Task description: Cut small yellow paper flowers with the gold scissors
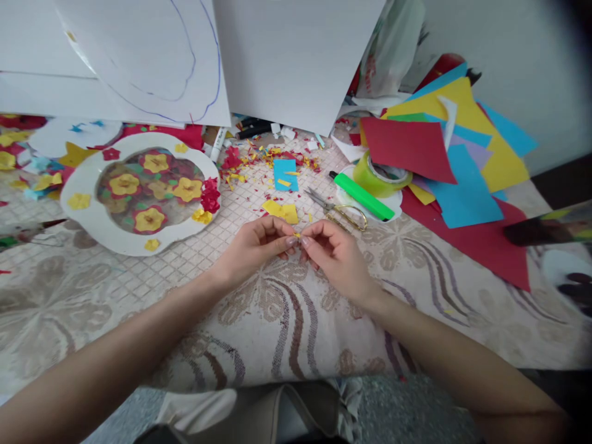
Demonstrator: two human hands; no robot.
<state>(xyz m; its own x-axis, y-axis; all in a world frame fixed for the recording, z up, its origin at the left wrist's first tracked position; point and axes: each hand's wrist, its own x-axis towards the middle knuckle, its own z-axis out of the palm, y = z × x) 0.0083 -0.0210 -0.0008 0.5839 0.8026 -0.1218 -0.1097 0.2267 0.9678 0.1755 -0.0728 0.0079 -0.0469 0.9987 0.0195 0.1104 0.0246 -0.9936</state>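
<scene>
Between the fingertips of my left hand [269, 242] and my right hand [330, 251] is a tiny piece of yellow paper [296, 235], pinched from both sides. Just beyond my left fingers lie cut pieces of yellow paper [282, 211]. Farther off rests a small blue paper rectangle [285, 175] with yellow strips on it. Gold-handled scissors [340, 209] lie past my right hand, blades pointing away to the left. A white scalloped frame [139, 246] decorated with red and yellow paper flowers [150, 219] is to the left of my hands.
Red and yellow paper scraps [268, 157] litter the cloth behind. At right are a green highlighter [363, 196], a yellow-green tape roll [377, 176] and stacked coloured paper [472, 191]. White boards [287, 55] stand at the back. A dark cylindrical object [531, 231] juts in from the right.
</scene>
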